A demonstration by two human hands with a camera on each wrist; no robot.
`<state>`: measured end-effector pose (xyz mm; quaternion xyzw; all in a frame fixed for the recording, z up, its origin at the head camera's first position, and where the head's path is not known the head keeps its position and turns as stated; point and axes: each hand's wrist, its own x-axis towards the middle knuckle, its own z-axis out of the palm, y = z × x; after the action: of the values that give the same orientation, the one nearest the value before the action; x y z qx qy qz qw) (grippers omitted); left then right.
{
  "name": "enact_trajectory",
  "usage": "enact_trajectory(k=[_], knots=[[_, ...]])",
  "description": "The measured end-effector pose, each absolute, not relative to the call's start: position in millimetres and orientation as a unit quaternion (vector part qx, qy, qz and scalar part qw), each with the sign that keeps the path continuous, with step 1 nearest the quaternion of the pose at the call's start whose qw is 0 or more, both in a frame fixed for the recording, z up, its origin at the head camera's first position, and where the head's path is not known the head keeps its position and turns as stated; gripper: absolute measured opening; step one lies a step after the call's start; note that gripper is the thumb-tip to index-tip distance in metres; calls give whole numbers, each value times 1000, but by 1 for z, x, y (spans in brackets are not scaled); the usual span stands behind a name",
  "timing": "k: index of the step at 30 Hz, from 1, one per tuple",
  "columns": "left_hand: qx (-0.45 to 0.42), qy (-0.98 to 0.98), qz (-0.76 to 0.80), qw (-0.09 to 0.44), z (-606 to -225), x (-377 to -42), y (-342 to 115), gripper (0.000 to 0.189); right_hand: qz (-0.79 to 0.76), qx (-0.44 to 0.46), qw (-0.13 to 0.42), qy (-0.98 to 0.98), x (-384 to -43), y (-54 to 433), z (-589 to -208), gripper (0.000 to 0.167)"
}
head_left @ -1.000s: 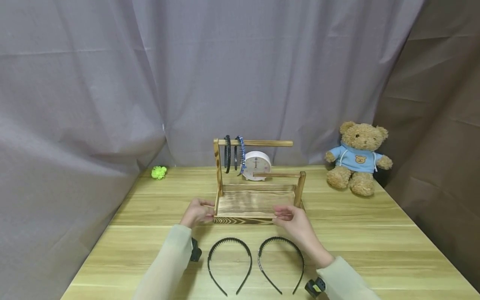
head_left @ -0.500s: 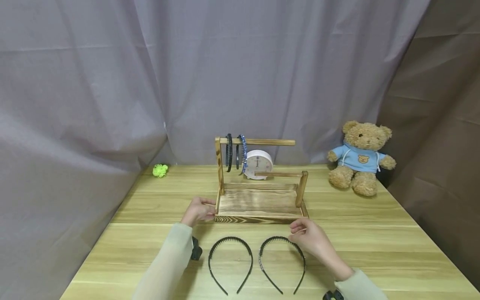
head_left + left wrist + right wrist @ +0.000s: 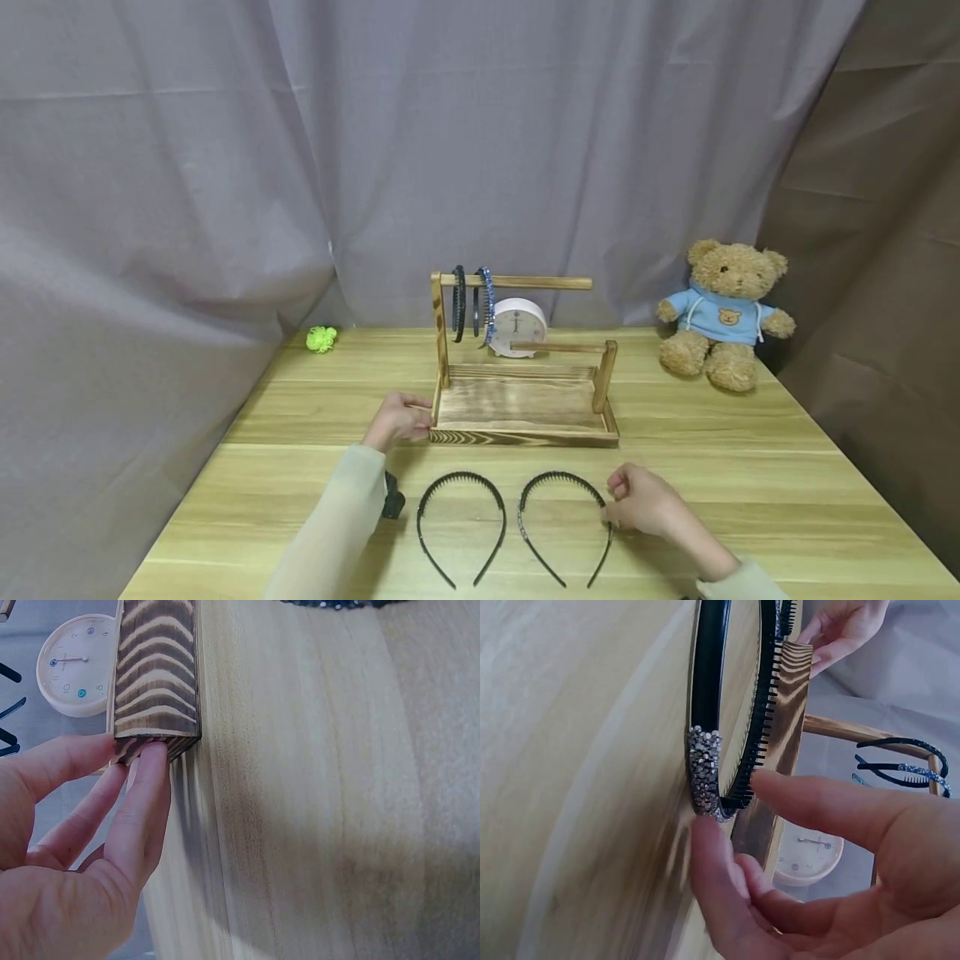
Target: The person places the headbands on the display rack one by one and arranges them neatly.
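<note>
My left hand [image 3: 418,417] rests at the left front corner of a burnt-wood stand [image 3: 517,408]. In the left wrist view its fairly straight fingers [image 3: 146,780] touch the end of the base [image 3: 157,675]. Two black toothed headbands lie flat in front of the stand, one on the left [image 3: 461,479] and one on the right [image 3: 558,477]. My right hand [image 3: 611,502] is at the right arm of the right headband. In the right wrist view its thumb and forefinger pinch that headband [image 3: 707,690] just below its rhinestone patch.
Two headbands [image 3: 459,304] [image 3: 487,304] hang on the stand's top rail. A white clock [image 3: 521,321] stands behind it. A teddy bear [image 3: 723,312] sits at the back right and a green ball [image 3: 321,338] at the back left. Curtains close off the wooden table [image 3: 750,467].
My right hand has left the stand's front edge and come back toward me, to the right headband's right arm. My left hand has stayed at the stand's corner.
</note>
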<state>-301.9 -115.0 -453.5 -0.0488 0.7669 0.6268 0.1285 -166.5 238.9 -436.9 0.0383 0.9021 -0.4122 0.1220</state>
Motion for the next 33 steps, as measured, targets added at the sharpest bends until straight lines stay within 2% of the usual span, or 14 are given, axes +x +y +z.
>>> enact_trajectory(k=[10,20,28,33], knots=[[-50,764,630,129,-456,-303,-114,35,-372,45,135,917,-167,232,-442,31],[-50,770,624,125,-455,-303,-115,34,-472,35,142,869,-172,243,-448,31],[-55,769,623,129,-456,-304,-115,34,-536,-12,184,824,-173,258,-452,30],[-54,772,620,127,-458,-305,-115,33,-586,-51,226,776,-173,265,-452,39]])
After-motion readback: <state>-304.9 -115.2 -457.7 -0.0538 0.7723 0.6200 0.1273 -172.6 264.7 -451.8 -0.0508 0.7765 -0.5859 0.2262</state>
